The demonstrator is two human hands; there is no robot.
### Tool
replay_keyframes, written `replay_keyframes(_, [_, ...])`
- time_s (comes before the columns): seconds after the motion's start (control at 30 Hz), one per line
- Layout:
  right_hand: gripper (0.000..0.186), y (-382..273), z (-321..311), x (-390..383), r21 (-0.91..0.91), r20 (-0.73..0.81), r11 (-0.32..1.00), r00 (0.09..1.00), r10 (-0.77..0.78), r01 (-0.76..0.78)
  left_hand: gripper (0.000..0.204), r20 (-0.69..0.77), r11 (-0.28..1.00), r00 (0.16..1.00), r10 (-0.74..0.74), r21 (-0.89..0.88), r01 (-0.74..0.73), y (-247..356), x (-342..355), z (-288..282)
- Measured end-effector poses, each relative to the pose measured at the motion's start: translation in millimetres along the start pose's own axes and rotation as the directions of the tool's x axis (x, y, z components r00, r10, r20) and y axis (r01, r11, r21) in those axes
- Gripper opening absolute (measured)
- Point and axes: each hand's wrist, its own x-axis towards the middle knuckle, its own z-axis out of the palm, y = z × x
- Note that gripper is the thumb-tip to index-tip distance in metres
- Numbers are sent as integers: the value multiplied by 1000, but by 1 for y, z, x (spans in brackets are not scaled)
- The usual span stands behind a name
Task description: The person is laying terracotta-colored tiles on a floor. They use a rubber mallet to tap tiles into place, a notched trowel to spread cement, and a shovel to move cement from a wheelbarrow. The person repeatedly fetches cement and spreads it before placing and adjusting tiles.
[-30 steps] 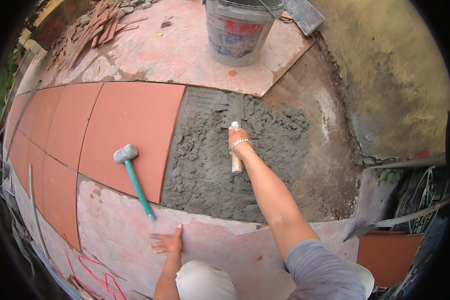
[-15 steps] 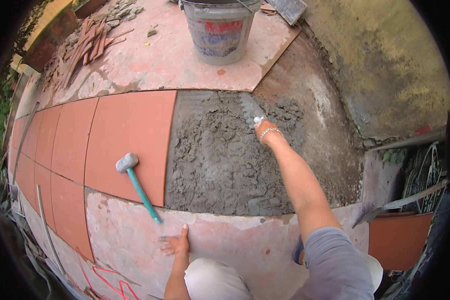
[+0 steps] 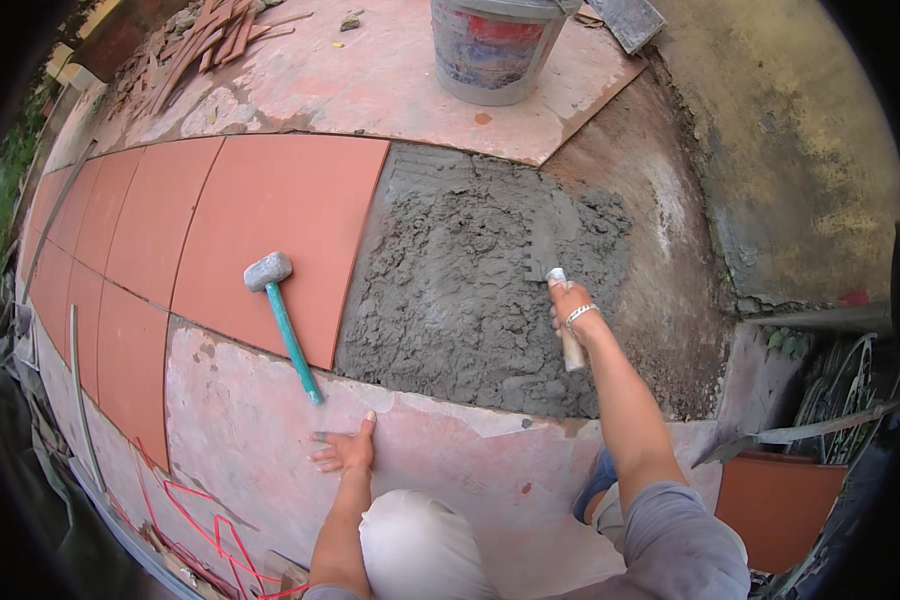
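Note:
My right hand is closed round the pale handle of a trowel. The trowel's grey blade lies against the wet mortar and is hard to tell from it. Around the blade the mortar is flattened; elsewhere it is lumpy. My left hand rests with fingers spread on the worn pinkish floor, just short of the mortar's near edge. A rubber mallet with a grey head and teal handle lies beyond that hand, mostly on a large terracotta tile.
More laid tiles run off to the left. A mortar-smeared bucket stands at the far side. Broken tile strips are heaped at far left. A stained wall bounds the right, with a loose tile nearer me. Red string lies at lower left.
My right hand has drawn the trowel toward me across the mortar, leaving a smoother strip behind it. My left hand stays on the floor. The whole view has shifted and turned slightly.

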Motion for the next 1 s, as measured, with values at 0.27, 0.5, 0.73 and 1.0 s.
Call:
replay_keyframes(0.27, [42, -3, 73, -22, -101, 174, 993, 984, -44, 63, 153, 37, 999, 999, 8, -31, -7, 0, 0, -1])
replay_keyframes(0.5, [40, 3, 46, -94, -717, 496, 416, 829, -260, 559, 154, 26, 999, 1000, 4, -45, -3, 0, 0, -4])
replay_keyframes(0.73, [36, 25, 79, -131, -766, 608, 139, 778, -156, 627, 154, 32, 998, 999, 21, -54, -19, -1, 2, 0])
replay_keyframes(1.0, [33, 23, -38, -55, -931, 82, 316, 947, -312, 185, 153, -21, 998, 998, 57, 22, -57, -6, 9, 6])
